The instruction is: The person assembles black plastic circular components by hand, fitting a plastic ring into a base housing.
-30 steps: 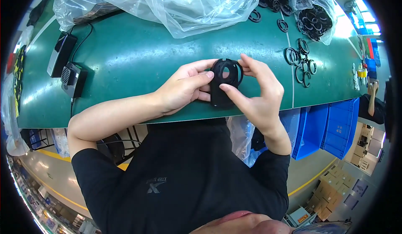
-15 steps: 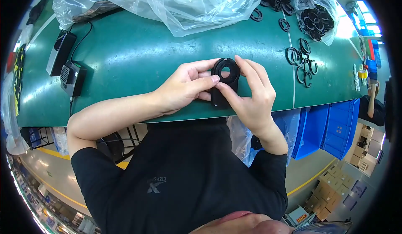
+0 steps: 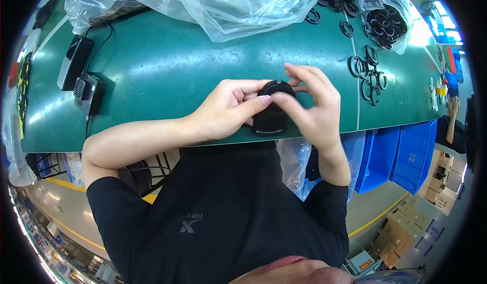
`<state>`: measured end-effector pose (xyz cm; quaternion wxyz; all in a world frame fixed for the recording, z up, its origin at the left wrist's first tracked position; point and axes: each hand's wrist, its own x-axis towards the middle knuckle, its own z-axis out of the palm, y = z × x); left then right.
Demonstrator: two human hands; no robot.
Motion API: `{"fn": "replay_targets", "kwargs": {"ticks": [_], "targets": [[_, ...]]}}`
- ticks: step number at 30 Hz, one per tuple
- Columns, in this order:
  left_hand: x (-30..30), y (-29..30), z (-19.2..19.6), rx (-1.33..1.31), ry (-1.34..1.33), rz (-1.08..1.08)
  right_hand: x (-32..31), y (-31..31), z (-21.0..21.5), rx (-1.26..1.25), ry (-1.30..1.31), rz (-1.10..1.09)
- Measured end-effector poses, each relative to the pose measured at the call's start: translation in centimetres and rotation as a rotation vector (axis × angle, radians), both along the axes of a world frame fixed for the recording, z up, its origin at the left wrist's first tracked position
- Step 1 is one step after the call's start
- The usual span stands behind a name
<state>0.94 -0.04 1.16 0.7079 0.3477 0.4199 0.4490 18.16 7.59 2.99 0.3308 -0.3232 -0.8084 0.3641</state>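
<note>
A black part with a rounded ring-like top and a flat lower body [image 3: 270,123] is held over the near edge of the table. My left hand [image 3: 228,109] is closed on its left side, thumb across the front and fingers behind. At its upper right, my right hand [image 3: 317,106] lays its thumb over the part. The right index finger is lifted off, while the other fingers sit by the rim. The part's middle is hidden by the thumbs, and its hole does not show.
Loose black rings [image 3: 373,76] lie on the green table [image 3: 167,55] at right, near a clear bag of black rings [image 3: 386,27]. Plastic sheeting [image 3: 218,10] spans the back. Black power adapters [image 3: 89,93] stand at left. Blue crates [image 3: 395,157] stand below the right edge.
The black part has tipped, so its hole no longer shows and its lower edge faces up. My right index finger has lifted away, and the right thumb has moved up over the part.
</note>
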Motion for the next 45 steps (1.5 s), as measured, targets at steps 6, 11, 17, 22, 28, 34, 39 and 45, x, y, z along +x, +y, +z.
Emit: {"fn": "replay_targets", "kwargs": {"ticks": [6,11,17,22,28,34,39,45], "targets": [[0.4,-0.4,-0.4,0.113,0.104,0.009,0.3,1.2,-0.5,-0.286,-0.004,0.15],[0.6,-0.3,-1.1,0.108,0.033,0.1,0.2,0.9,-0.8,-0.565,0.177,0.109],[0.3,-0.4,-0.2,0.09,0.106,0.037,0.2,0.6,-0.8,-0.631,0.194,0.108],[0.3,-0.4,0.4,0.063,0.126,0.033,0.3,0.6,-0.6,-0.645,0.131,0.105],[0.4,-0.4,0.3,0.07,0.121,0.069,-0.1,0.1,-0.4,-0.682,0.158,0.092],[0.3,-0.2,0.0,0.0,0.134,0.045,-0.3,0.2,-0.3,-0.772,0.173,0.078],[0.6,-0.5,-0.6,0.152,0.252,0.087,0.2,0.3,-0.3,-0.823,0.16,0.087],[0.6,-0.6,-0.6,0.185,0.303,0.072,0.5,0.4,-0.6,-0.729,0.095,0.104]]}}
